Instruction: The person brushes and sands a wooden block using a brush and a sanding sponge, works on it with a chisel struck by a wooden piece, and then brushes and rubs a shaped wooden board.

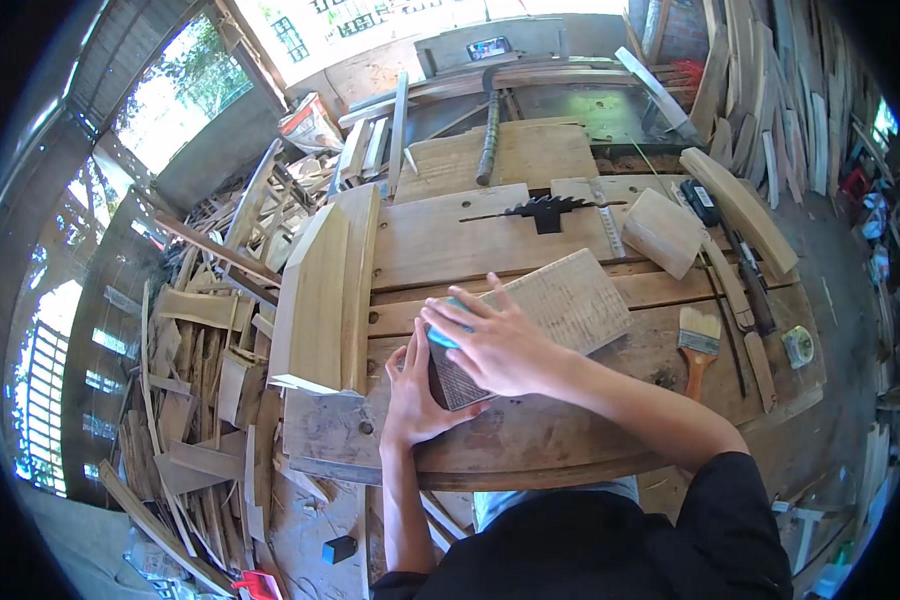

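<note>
A flat wooden board [572, 300], marked with rows of small dark lines like writing, lies at a slant on the workbench. Its near-left end looks darker. My left hand [417, 402] grips that near end, thumb and fingers around the corner. Over the same end, my right hand [505, 345] presses a blue-green pad [448, 327] with its fingers, the thumb standing up. Most of the pad is hidden under the fingers, so its exact kind cannot be told.
A saw blade [545, 207] rises through the bench top [440, 240] beyond the board. Thick planks [315, 300] stand at the left. To the right lie a paintbrush [698, 340], a wood block [662, 233], a tape roll [798, 346] and a curved timber [740, 210].
</note>
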The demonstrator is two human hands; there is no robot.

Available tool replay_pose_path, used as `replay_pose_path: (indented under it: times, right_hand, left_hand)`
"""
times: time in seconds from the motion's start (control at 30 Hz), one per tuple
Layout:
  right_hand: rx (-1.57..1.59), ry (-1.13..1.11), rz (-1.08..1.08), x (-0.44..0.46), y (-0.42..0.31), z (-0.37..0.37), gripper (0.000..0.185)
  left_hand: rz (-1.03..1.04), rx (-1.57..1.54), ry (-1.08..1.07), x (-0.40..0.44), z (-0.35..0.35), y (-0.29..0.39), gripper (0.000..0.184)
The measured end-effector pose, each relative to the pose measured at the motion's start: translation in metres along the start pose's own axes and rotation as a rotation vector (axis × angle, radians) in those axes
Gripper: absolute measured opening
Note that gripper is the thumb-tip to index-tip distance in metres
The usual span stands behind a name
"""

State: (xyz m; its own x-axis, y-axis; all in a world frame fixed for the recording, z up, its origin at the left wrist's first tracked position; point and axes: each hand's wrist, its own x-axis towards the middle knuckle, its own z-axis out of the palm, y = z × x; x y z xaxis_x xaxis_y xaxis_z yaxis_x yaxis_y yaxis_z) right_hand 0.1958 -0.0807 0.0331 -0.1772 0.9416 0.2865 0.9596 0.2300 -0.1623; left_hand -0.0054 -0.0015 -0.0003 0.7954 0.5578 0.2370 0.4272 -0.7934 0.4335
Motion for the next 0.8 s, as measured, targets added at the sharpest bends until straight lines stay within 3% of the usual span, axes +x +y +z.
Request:
replay_pose_path:
  times: [0.33, 0.47, 0.8]
  right_hand:
    - [-0.159, 0.080, 0.474, -0.042, 0.095, -0.030, 0.059]
    - [-0.231, 0.139, 0.572, -0.038, 0.087, -0.019, 0.058]
    - [-0.036, 0.116, 0.157, -0.016, -0.018, 0.005, 0.060]
  left_hand:
    - [-0.060, -0.034, -0.011, -0.001, -0.001, 0.004, 0.162]
    - [-0.055, -0.060, -0.009, 0.000, -0.003, 0.005, 0.162]
    - [0.014, 0.041, 0.007, 0.000, 0.004, -0.005, 0.163]
